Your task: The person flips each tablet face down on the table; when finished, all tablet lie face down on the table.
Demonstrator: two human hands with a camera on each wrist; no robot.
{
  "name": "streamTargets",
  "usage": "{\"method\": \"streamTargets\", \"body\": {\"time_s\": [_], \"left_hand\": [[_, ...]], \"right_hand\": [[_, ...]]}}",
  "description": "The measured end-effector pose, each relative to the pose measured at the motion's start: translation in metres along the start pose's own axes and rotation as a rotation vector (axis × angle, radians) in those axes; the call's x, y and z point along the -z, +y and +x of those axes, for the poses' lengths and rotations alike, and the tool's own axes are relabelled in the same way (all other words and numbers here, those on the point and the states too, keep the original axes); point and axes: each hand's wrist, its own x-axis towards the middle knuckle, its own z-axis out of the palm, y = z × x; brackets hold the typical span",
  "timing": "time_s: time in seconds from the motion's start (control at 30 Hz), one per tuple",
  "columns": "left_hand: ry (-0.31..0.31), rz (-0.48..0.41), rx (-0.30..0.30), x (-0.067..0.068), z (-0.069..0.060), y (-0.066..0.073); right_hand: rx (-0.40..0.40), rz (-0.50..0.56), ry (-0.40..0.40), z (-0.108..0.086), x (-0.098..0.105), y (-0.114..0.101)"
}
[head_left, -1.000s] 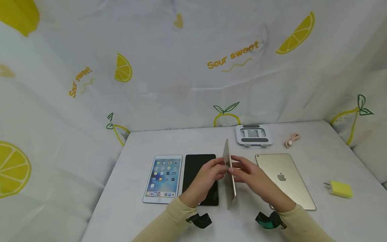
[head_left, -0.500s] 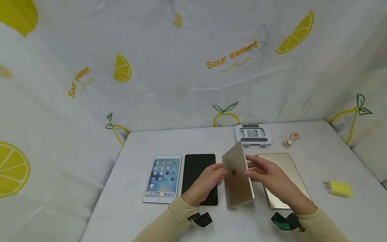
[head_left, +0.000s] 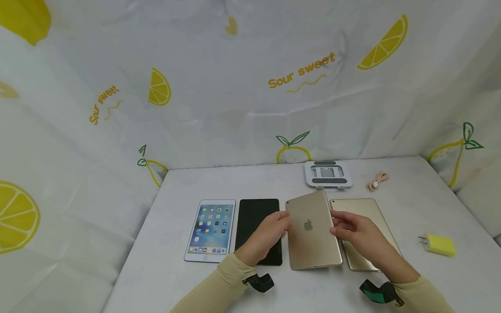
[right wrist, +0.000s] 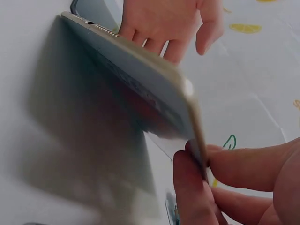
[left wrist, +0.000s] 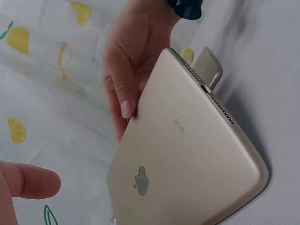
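A gold tablet (head_left: 313, 248) stands tilted at mid-table, its logo back towards the head camera and its right side raised. My right hand (head_left: 365, 237) pinches its right edge between thumb and fingers; the right wrist view shows that grip (right wrist: 253, 178) from close by. My left hand (head_left: 266, 237) is at the tablet's left edge, over the black tablet (head_left: 250, 217). Its fingers look straight in the right wrist view, their tips hidden behind the tablet (right wrist: 136, 56). In the left wrist view its thumb (left wrist: 35, 182) is apart from the tablet (left wrist: 187, 154).
A white tablet (head_left: 211, 230) with a lit screen lies at the left. Another gold tablet (head_left: 362, 208) lies at the right, partly behind my right hand. Further back are a white stand (head_left: 328, 174) and a coiled pink cable (head_left: 377, 180). A yellow plug (head_left: 440, 244) lies far right.
The held gold tablet has turned from nearly edge-on to showing its back, its right side swinging rightwards and down. My right hand has moved right with that edge. My left hand has barely shifted.
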Motion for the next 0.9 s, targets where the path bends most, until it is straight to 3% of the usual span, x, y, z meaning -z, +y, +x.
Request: {"method": "streamTargets", "body": {"time_s": [0.33,0.7,0.9], "left_hand": [[0.012,0.016,0.011,-0.002,-0.001,0.001],[0.002,0.015,-0.007,0.000,-0.003,0.002],[-0.011,0.013,-0.021,0.001,-0.005,0.002]], "right_hand": [[-0.122,-0.126,0.034,0.002,-0.003,0.006],[-0.117,-0.250,0.012,-0.002,-0.011,0.001],[-0.105,-0.254,0.017,-0.004,-0.013,-0.001]]}}
